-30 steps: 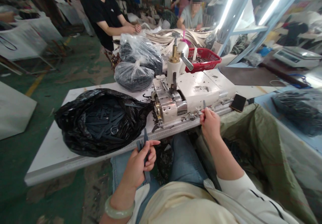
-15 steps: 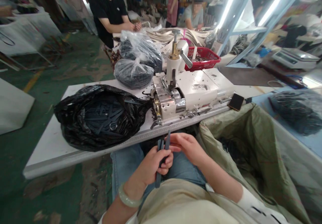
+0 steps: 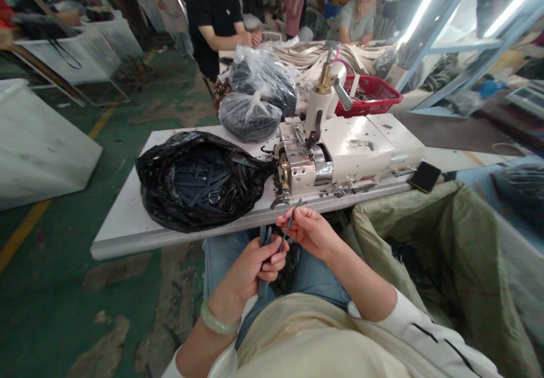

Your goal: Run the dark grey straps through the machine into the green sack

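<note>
Above my lap, my left hand point(image 3: 261, 262) is closed round several dark blue-grey strips point(image 3: 264, 235), whose ends stick out above and below the fist. My right hand point(image 3: 309, 229) pinches a single dark strip point(image 3: 291, 219) between thumb and fingers; its lower end reaches to my left hand. Just beyond the hands stands a white skiving-type machine point(image 3: 304, 165) with a metal head, scraps lying round its base. To its left an open black plastic bag point(image 3: 204, 219) holds many similar strips point(image 3: 198, 177).
A big green woven sack point(image 3: 429, 205) stands open to the right of my legs. A dark phone-like object point(image 3: 425, 177) lies on the table edge point(image 3: 127, 242). Behind are tied clear bags point(image 3: 250, 118) and a red basket point(image 3: 374, 103). Other people work beyond the table.
My right hand has closed on one strip and raised it slightly, tilting it away from the bunch in my left hand. The camera view has swung to the left.
</note>
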Available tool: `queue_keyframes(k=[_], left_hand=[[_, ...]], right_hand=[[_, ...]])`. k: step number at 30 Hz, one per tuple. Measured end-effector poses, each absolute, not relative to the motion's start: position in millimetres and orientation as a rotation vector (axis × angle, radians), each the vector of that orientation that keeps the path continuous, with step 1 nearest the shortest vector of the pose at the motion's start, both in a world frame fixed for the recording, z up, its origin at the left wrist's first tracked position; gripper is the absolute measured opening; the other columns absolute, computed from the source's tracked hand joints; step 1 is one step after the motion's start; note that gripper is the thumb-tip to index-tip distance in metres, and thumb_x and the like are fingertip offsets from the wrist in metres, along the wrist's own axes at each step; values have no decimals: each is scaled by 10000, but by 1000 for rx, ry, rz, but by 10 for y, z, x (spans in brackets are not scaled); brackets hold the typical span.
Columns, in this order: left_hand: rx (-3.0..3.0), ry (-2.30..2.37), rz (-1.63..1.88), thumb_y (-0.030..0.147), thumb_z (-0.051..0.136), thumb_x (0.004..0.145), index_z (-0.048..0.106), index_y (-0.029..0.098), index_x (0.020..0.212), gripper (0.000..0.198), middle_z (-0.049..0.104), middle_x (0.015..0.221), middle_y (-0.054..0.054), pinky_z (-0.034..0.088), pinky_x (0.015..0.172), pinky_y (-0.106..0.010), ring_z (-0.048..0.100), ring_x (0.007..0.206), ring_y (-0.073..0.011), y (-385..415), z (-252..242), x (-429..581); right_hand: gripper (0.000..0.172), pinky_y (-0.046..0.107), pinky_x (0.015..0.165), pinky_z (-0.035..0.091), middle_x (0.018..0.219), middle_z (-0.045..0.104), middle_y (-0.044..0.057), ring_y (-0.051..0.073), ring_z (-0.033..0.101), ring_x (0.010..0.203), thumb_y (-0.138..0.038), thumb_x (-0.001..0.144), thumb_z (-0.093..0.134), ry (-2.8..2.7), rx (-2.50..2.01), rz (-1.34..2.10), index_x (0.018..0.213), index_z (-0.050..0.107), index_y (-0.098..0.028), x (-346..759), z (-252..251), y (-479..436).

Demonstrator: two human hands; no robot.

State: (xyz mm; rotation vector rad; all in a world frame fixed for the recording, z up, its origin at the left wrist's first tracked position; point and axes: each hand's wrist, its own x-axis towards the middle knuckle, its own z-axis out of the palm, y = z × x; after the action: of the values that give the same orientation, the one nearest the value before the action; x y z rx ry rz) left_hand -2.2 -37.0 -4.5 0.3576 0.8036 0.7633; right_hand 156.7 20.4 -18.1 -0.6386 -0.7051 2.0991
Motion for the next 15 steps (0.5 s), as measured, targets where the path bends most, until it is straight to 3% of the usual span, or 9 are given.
queue_keyframes(k=[7, 15], left_hand=[[701, 1185, 1055, 353, 731, 705, 510, 160, 699, 293, 480, 464, 59, 203, 351, -149, 318, 348, -22, -397, -113, 140], [651, 1157, 1028, 309, 715, 702, 523, 158, 734, 246, 560, 503, 25, 170, 352, -148, 291, 346, -12, -381, -94, 132]], right_hand=[[225, 282, 811, 515, 916, 723, 62, 156, 675, 877, -312, 770, 734, -803, -563, 2106, 931, 671, -168, 1660, -276, 172], [221, 275, 815, 518, 942, 723, 75, 154, 681, 881, -344, 837, 663, -747, -498, 2178, 969, 654, -167, 1656, -348, 216]])
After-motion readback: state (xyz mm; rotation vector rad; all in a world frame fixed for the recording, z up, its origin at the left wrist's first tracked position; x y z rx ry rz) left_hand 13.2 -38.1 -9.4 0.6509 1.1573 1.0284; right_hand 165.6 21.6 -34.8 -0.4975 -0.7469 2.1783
